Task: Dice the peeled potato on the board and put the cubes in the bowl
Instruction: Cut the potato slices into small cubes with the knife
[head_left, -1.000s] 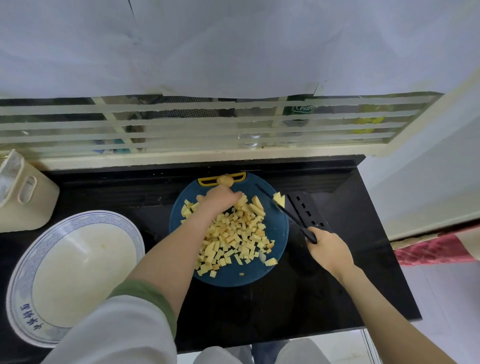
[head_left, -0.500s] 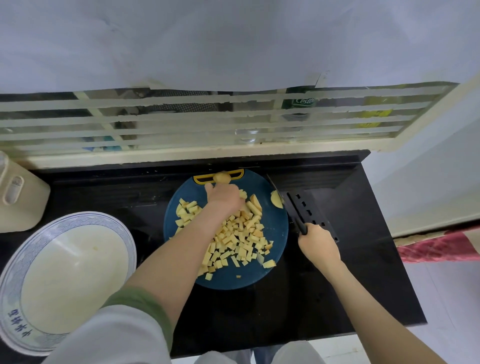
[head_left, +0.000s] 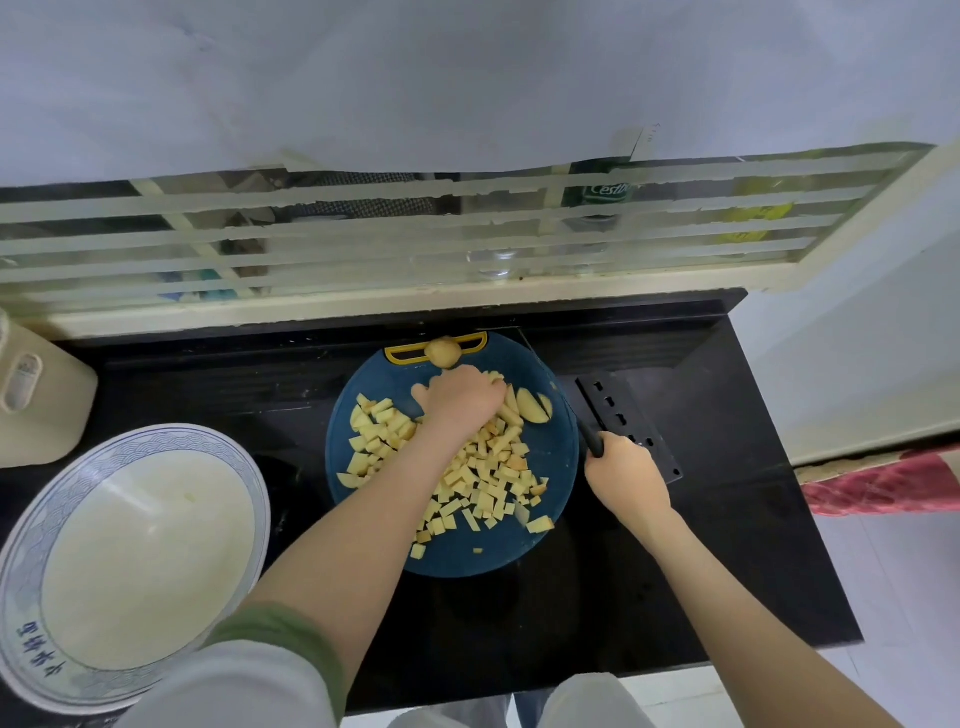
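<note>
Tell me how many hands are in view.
2. The left hand rests on the potato pieces on the board; the right hand grips the knife beside the board's right edge. None seems hidden.

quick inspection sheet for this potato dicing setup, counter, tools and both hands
surface: black countertop
job's things: round blue cutting board carries a heap of potato cubes and one larger uncut slice; white bowl to its left holds no cubes; black knife sits right of the board
clutter: beige container at far left; potato end on the board's yellow handle
grips: left hand rests on pieces at the board's far side, its hold hidden; right hand grips the knife handle
cables: nothing seen
surroundings: barred window behind the counter, green bottle beyond it; red cloth at right
</note>
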